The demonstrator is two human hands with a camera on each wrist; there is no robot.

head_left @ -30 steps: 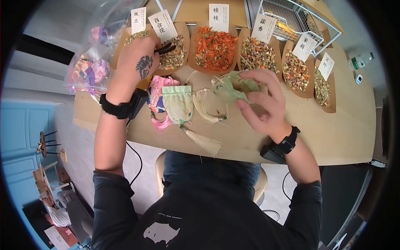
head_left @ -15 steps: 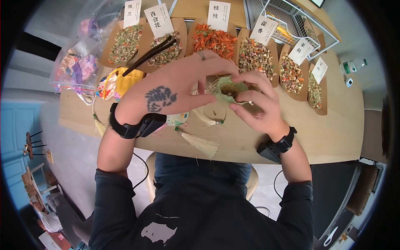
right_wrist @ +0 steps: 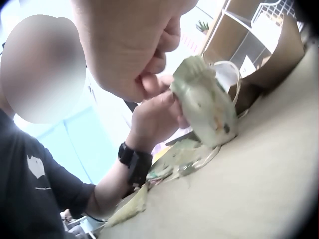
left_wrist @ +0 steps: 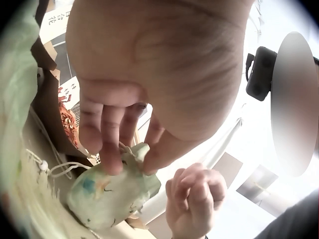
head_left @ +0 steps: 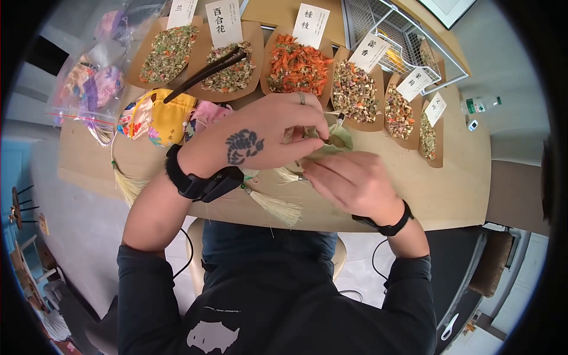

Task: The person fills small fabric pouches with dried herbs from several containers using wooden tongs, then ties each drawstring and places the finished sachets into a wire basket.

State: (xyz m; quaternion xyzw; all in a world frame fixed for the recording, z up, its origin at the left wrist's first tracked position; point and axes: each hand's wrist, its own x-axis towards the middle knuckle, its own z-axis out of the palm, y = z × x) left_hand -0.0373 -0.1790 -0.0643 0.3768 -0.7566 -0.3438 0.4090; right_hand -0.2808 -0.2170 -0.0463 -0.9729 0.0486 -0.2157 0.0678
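A small pale green drawstring pouch [head_left: 340, 141] is held just above the wooden table [head_left: 449, 189], in front of the herb trays. My tattooed left hand [head_left: 316, 131] reaches across and pinches the pouch's gathered mouth between thumb and fingers [left_wrist: 130, 157]. In the left wrist view the pouch [left_wrist: 112, 191] hangs full and rounded below those fingers. My right hand [head_left: 322, 168] sits palm down just below the pouch. Its fingers are curled [left_wrist: 194, 196] and pinch what looks like the drawstring beside the pouch's mouth [right_wrist: 149, 77]. The pouch [right_wrist: 207, 107] rests its base near the tabletop.
Several paper trays of dried herbs with label cards line the back, orange petals [head_left: 296, 59] in the middle. Black tongs [head_left: 204, 72] lie across the second tray. Yellow and pink pouches [head_left: 165, 118], tassels [head_left: 278, 207], a plastic bag of pouches [head_left: 89, 86], a wire basket [head_left: 402, 26] and a bottle [head_left: 480, 105] surround them.
My left hand left the tongs on the herb tray and came across to pinch the pouch's mouth. My right hand turned palm down and shifted below the pouch.
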